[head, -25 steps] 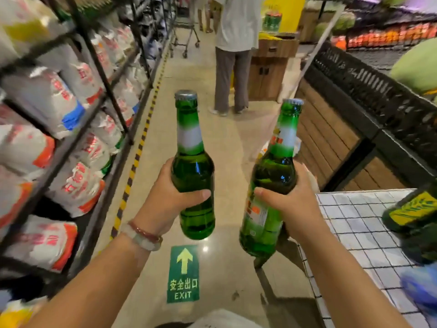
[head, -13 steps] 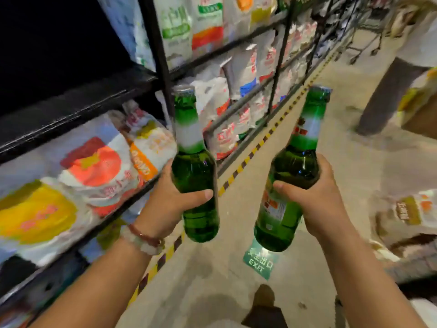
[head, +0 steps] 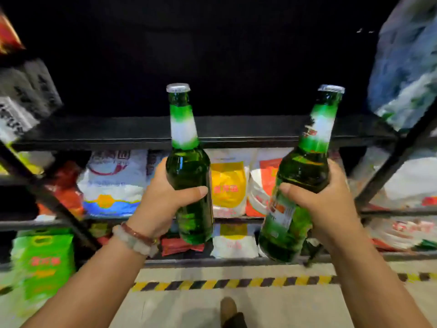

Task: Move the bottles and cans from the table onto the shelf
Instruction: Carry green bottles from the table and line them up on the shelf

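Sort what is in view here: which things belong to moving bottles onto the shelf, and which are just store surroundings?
Part of the job:
- left hand, gripping the upright green bottle
- right hand, gripping the tilted green bottle
- dark shelf board, with both bottles held in front of it

Just surroundings:
- bagged goods on the lower shelves
- yellow-black floor stripe

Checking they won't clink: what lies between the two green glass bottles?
In the head view, nothing touches: the left green glass bottle and right green glass bottle stand apart, with only shelved yellow-and-white bags visible behind the gap.
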